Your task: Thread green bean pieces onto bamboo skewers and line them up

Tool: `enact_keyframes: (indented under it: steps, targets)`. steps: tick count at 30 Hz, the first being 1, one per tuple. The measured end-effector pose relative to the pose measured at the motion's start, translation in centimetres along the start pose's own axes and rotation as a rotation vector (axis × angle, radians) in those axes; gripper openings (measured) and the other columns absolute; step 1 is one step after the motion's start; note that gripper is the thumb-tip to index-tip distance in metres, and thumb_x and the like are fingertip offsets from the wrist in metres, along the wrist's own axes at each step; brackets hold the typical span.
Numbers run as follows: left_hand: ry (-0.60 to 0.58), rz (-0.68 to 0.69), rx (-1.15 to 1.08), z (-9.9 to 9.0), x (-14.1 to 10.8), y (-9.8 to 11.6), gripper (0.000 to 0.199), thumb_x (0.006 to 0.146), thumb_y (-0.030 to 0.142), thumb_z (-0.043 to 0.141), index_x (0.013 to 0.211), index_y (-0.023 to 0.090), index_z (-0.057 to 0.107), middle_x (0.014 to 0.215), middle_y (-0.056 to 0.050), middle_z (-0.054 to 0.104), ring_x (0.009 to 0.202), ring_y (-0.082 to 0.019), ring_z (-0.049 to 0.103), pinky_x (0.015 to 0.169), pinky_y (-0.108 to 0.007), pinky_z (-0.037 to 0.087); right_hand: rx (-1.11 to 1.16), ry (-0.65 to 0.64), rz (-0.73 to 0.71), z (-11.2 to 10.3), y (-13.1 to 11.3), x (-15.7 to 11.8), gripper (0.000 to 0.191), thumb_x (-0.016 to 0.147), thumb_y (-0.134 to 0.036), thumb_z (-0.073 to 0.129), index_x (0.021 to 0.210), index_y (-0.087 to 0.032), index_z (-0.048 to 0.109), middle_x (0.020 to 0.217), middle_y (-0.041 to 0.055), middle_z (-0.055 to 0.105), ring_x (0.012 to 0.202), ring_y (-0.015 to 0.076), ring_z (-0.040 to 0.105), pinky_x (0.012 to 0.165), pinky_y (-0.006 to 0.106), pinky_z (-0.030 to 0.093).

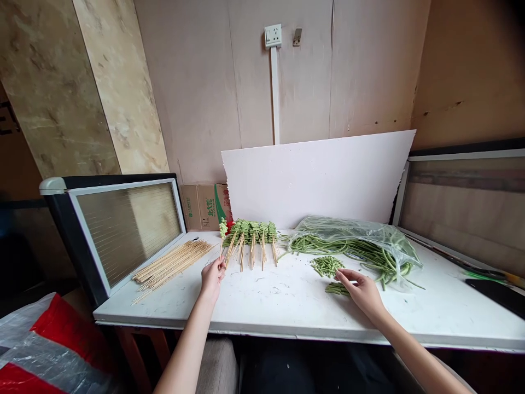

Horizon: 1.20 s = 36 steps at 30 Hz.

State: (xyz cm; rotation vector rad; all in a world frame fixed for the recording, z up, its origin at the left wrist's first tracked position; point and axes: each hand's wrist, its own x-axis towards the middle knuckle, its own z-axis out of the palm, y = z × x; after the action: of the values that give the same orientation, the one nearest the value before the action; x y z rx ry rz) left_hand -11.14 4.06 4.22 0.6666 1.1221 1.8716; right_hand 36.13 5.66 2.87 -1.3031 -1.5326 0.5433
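My left hand [213, 277] is closed round the lower part of a bamboo skewer [222, 246], held upright over the table's front left. Cut green bean pieces [223, 227] are threaded on its top end. My right hand [361, 290] hovers at a small heap of cut green beans [327, 266], thumb and forefinger pinched together at its near edge. What the fingertips hold, if anything, is too small to make out. Under that hand lies a second small group of bean pieces [337, 288], partly hidden. Finished bean skewers [254, 232] are stacked behind my left hand, sticks toward me.
Bare bamboo skewers [176, 265] lie in a bundle at the left. Long whole beans [356, 247] spill from a clear plastic bag [348, 225] at the back right. A cardboard box [205, 207] and a white board [311, 183] stand behind. A black phone-like object [498, 295] lies far right.
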Motion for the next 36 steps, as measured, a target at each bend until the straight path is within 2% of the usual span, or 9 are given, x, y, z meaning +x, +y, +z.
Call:
enact_keyframes:
  steps: [8, 13, 18, 23, 28, 32, 36]
  targets:
    - [-0.122, -0.072, 0.022, 0.0, 0.0, -0.5, 0.035, 0.079, 0.022, 0.079, 0.111, 0.011, 0.071, 0.071, 0.005, 0.052, 0.041, 0.000, 0.030, 0.041, -0.017, 0.016, 0.006, -0.006, -0.026, 0.1, 0.0, -0.1, 0.054, 0.084, -0.071, 0.065, 0.090, -0.021, 0.083, 0.098, 0.0129, 0.083, 0.091, 0.0350, 0.077, 0.072, 0.039, 0.058]
    - [-0.192, -0.084, 0.047, 0.1, -0.4, -0.7, 0.035, 0.086, 0.032, 0.079, 0.112, 0.010, 0.071, 0.065, 0.007, 0.046, 0.042, -0.001, 0.033, 0.042, -0.018, 0.020, -0.001, -0.021, -0.030, 0.1, 0.2, 0.0, 0.054, 0.085, -0.070, 0.065, 0.091, -0.020, 0.083, 0.098, 0.0135, 0.083, 0.089, 0.0353, 0.077, 0.073, 0.040, 0.058]
    - [-0.253, -0.084, 0.085, 0.1, -0.6, -1.0, 0.042, 0.086, 0.046, 0.079, 0.104, 0.010, 0.069, 0.057, 0.010, 0.042, 0.041, -0.003, 0.031, 0.042, -0.019, 0.017, 0.008, -0.017, -0.039, 0.2, 0.3, 0.0, 0.054, 0.085, -0.070, 0.066, 0.095, -0.020, 0.083, 0.099, 0.0139, 0.083, 0.088, 0.0354, 0.077, 0.073, 0.040, 0.059]
    - [-0.243, -0.080, 0.117, 0.3, -0.4, -1.5, 0.045, 0.083, 0.057, 0.078, 0.089, 0.017, 0.060, 0.055, 0.011, 0.039, 0.040, -0.003, 0.032, 0.042, -0.019, 0.017, 0.000, -0.032, -0.031, 0.2, 0.5, 0.0, 0.054, 0.086, -0.070, 0.066, 0.096, -0.020, 0.083, 0.100, 0.0133, 0.083, 0.085, 0.0337, 0.077, 0.073, 0.039, 0.058]
    - [-0.192, -0.092, 0.139, 0.1, 0.2, -1.6, 0.035, 0.086, 0.050, 0.069, 0.081, 0.020, 0.052, 0.051, 0.014, 0.028, 0.036, -0.003, 0.020, 0.040, -0.020, 0.012, -0.002, -0.037, -0.037, 0.3, 0.8, 0.1, 0.053, 0.086, -0.069, 0.065, 0.097, -0.020, 0.083, 0.101, 0.0130, 0.083, 0.089, 0.0340, 0.077, 0.074, 0.039, 0.058]
    - [-0.149, -0.069, 0.168, -0.3, 0.6, -1.1, 0.024, 0.085, 0.043, 0.058, 0.083, 0.020, 0.053, 0.051, 0.013, 0.026, 0.036, -0.005, 0.019, 0.039, -0.020, 0.011, -0.006, -0.037, -0.059, 0.3, 0.7, 0.1, 0.053, 0.087, -0.069, 0.065, 0.096, -0.020, 0.083, 0.103, 0.0134, 0.083, 0.091, 0.0336, 0.077, 0.074, 0.038, 0.058]
    - [-0.121, -0.017, 0.229, -0.7, 1.1, -0.6, 0.026, 0.083, 0.043, 0.059, 0.092, 0.019, 0.056, 0.052, 0.013, 0.032, 0.036, -0.005, 0.023, 0.040, -0.019, 0.015, -0.011, -0.025, -0.044, 0.3, 0.5, 0.0, 0.054, 0.086, -0.069, 0.066, 0.096, -0.019, 0.083, 0.104, 0.0142, 0.083, 0.084, 0.0325, 0.077, 0.070, 0.038, 0.058]
